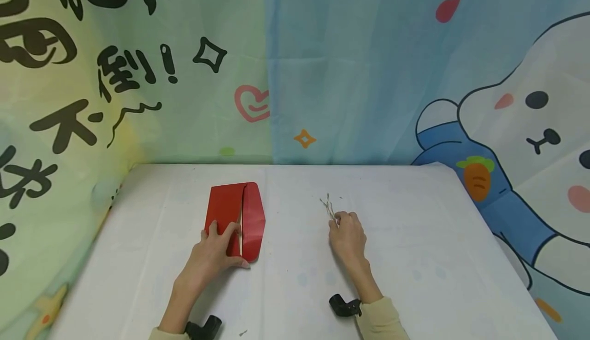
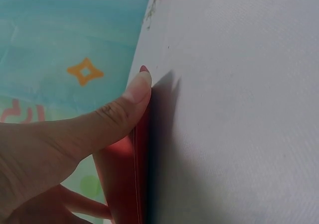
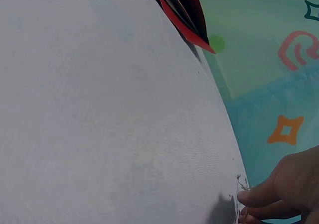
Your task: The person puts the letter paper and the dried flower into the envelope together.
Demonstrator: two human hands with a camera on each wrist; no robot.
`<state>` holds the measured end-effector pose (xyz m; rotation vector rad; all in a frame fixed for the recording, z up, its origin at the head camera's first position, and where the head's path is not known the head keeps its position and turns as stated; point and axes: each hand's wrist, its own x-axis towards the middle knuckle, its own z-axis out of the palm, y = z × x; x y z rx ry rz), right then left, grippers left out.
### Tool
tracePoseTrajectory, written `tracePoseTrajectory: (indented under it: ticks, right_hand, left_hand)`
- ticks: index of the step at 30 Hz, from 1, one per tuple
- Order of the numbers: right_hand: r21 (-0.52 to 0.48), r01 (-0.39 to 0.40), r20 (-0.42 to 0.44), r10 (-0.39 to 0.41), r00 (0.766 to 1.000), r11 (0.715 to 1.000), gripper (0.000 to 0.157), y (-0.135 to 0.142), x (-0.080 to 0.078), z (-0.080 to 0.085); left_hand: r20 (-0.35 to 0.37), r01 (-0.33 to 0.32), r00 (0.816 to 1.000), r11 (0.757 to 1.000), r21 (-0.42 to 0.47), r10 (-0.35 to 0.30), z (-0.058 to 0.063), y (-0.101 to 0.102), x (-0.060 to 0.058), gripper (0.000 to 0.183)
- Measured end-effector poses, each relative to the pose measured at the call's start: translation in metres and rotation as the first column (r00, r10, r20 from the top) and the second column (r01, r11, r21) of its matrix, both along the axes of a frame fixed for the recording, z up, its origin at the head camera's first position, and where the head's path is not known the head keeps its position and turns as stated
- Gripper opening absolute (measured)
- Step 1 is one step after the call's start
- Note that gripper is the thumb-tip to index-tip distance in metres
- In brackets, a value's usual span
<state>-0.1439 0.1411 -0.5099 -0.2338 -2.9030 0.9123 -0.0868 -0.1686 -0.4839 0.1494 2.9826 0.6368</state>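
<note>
A red paper envelope [image 1: 223,202] lies on the white table left of centre, its flap [image 1: 253,222] folded out to the right. My left hand [image 1: 209,258] grips it at the near side, thumb along the near edge and fingers over the top by the slit. In the left wrist view the thumb [image 2: 119,112] presses against the red edge. Right of the envelope, my right hand [image 1: 349,240] pinches a small bunch of thin dried sprigs [image 1: 329,207], tips pointing away. From the right wrist view the envelope's mouth [image 3: 184,15] gapes; its inside is dark.
The white-covered table [image 1: 428,253] ends at a printed cloth backdrop [image 1: 345,73]. Small dark crumbs [image 1: 243,333] lie scattered on it. A black wrist camera [image 1: 344,306] sits on the right wrist, another [image 1: 204,328] on the left.
</note>
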Motion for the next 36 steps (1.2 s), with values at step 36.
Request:
tracePoseTrajectory:
  ticks: [36]
  right_hand:
    - [-0.298,0.012,0.047,0.002,0.999,0.954,0.013,-0.012,0.006,0.008]
  left_hand:
    - [-0.011,0.002,1.000,1.000,0.005,-0.002,0.001,-0.001,0.000,0.076]
